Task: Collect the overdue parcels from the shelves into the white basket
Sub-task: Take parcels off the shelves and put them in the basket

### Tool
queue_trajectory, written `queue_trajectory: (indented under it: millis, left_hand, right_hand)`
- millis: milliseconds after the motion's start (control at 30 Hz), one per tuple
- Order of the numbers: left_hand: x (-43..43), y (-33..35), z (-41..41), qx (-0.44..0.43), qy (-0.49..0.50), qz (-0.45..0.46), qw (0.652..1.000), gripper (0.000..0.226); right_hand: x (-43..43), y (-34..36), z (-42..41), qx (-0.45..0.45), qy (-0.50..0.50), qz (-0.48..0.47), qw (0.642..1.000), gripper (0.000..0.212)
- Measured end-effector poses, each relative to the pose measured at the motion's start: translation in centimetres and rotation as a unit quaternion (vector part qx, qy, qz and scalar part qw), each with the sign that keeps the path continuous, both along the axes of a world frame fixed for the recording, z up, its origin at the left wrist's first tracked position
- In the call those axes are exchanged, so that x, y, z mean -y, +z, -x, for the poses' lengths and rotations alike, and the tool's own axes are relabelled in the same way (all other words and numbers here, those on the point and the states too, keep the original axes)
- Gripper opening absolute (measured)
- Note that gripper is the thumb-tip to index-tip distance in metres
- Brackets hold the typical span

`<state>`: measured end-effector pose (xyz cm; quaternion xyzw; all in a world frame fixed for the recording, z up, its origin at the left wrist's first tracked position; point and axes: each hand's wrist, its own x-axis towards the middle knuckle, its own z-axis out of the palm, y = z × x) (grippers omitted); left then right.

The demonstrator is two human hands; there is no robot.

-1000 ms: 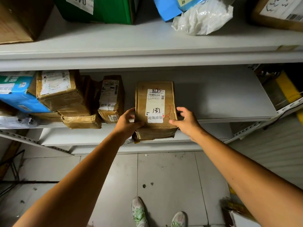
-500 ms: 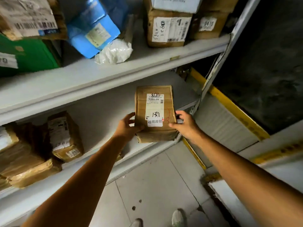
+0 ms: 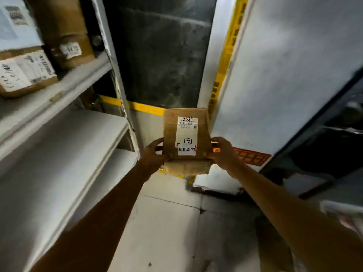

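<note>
A person's two bare arms reach forward from the near edge of the view, holding a brown cardboard parcel point(image 3: 186, 142) upright in the air between them. The parcel sits at the centre of the scene, above the floor and just to the right of the shelf unit, touching no shelf. Its front carries a white shipping label with handwritten marks and a smaller white sticker with printed characters below it.

The left hand point(image 3: 155, 156) grips the parcel's left edge, thumb on the front and fingers curled behind. The right hand point(image 3: 223, 154) grips the right edge the same way, thumb in front and fingers wrapped round the back.

On the left stands a pale grey metal shelf unit point(image 3: 59, 134), blurred. Its upper shelf, far left, holds a brown box with a large white label point(image 3: 23, 73) and, just beside it, a stack of brown boxes point(image 3: 68, 46). The lower shelf board shows bare grey. A pale upright post point(image 3: 117, 75) ends the unit.

Beyond the post is a dark, smudged wall panel point(image 3: 161, 55) with a yellow strip point(image 3: 141, 107) along its base. A second yellow strip point(image 3: 225, 55) runs up its right side, beside a white panel point(image 3: 284, 75). At the far right is a dark opening point(image 3: 324, 144); what is in it cannot be made out. Near the right hand lies a red and yellow patterned strip point(image 3: 251, 156). The floor point(image 3: 167, 222) is pale grey tile, dusty and scuffed.
</note>
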<state>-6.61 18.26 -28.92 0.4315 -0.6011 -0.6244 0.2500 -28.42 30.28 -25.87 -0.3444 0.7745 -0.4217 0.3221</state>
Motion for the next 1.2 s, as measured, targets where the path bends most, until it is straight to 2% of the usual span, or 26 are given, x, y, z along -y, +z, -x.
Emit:
queue_trajectory:
  millis: [100,233,500,667,733,900,1067,1200]
  left_hand:
    - [-2.5,0.2,5.5,0.019,-0.072,0.032,0.997,0.07]
    - [-6.2,0.6,12.0,0.02,-0.156,0.03,0.987,0.071]
    - [-15.3,0.0,24.3,0.039,-0.302,0.044,0.952,0.067]
    - [-19.9,-0.7,31.2,0.064,-0.373,0.053,0.924,0.093]
    - [-21.2,-1.1,33.9,0.07,-0.401,0.06,0.911,0.099]
    - [-26.3,-1.5,40.6,0.099,-0.441,0.085,0.888,0.094]
    - [-31.7,-2.6,46.8,0.112,-0.497,0.114,0.853,0.077]
    - [-35.4,-4.7,52.2,0.118,-0.568,0.101,0.808,0.074]
  right_hand:
    - [-5.2,0.4,3.4,-0.006,-0.051,-0.01,0.999,0.047]
    - [-12.1,0.4,7.1,-0.007,-0.133,-0.009,0.991,0.052]
    - [-25.8,-0.9,13.4,-0.005,-0.282,-0.01,0.959,0.055]
    - [-32.4,-2.1,16.7,0.004,-0.349,-0.008,0.937,0.053]
    - [-34.2,-2.6,17.8,0.035,-0.379,0.001,0.925,0.055]
    - [-39.1,-3.6,20.9,0.075,-0.456,0.047,0.885,0.055]
    - [-43.5,-4.5,23.3,0.105,-0.533,0.057,0.838,0.051]
    - [-46.7,-6.6,25.4,0.114,-0.603,0.04,0.789,0.053]
